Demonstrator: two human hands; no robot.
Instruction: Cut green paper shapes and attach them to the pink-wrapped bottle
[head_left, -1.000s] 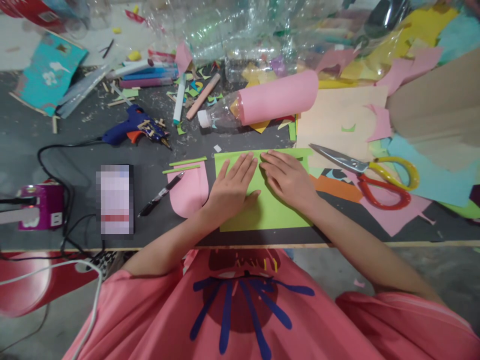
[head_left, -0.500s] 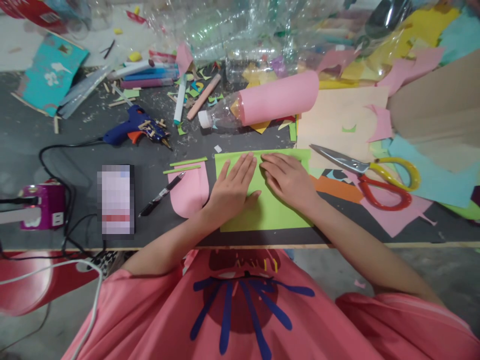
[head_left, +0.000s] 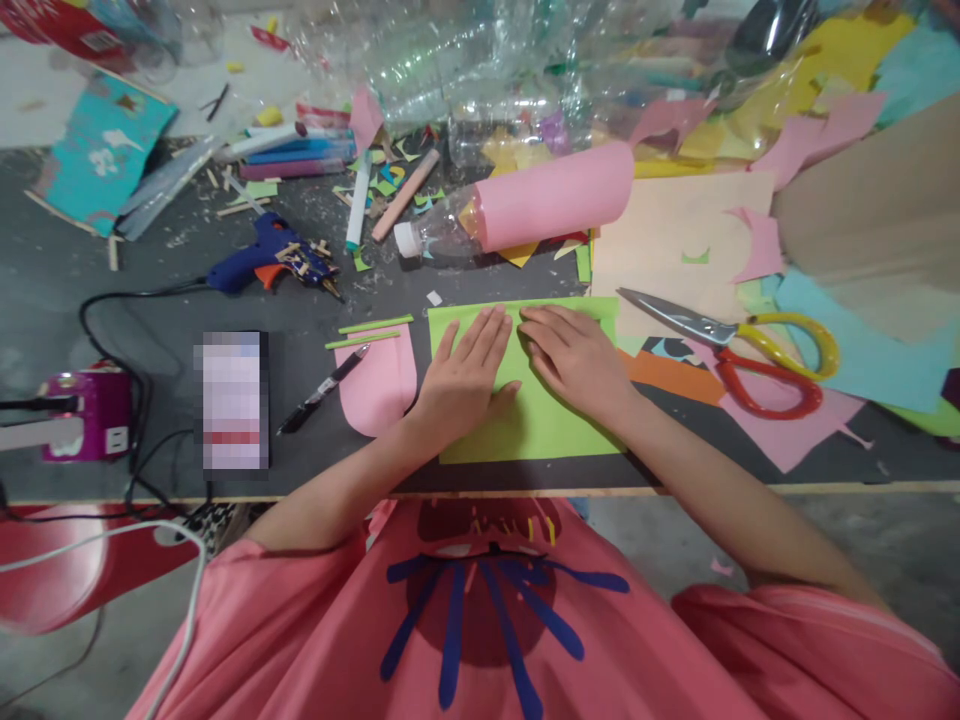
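Note:
A sheet of lime green paper [head_left: 555, 425] lies on the dark table, with what looks like a narrow folded strip along its far edge. My left hand [head_left: 469, 365] rests flat on the sheet's left half, fingers stretched toward that edge and thumb out to the side. On the right half, my right hand [head_left: 574, 355] presses down with its fingers laid across the paper, pointing left. Left of the sheet, a pink paper piece [head_left: 379, 385] with a rounded end carries two thin green strips [head_left: 375, 325] and the tip of a black pen [head_left: 322, 390].
Scissors [head_left: 727, 340] lie open at right, over paper scraps. Beyond the sheet is a clear bottle [head_left: 450, 222] wrapped in pink paper. A blue glue gun [head_left: 274, 250], a phone [head_left: 234, 400] and cables occupy the left. Markers [head_left: 300, 150] and plastic bottles [head_left: 420, 50] crowd the back.

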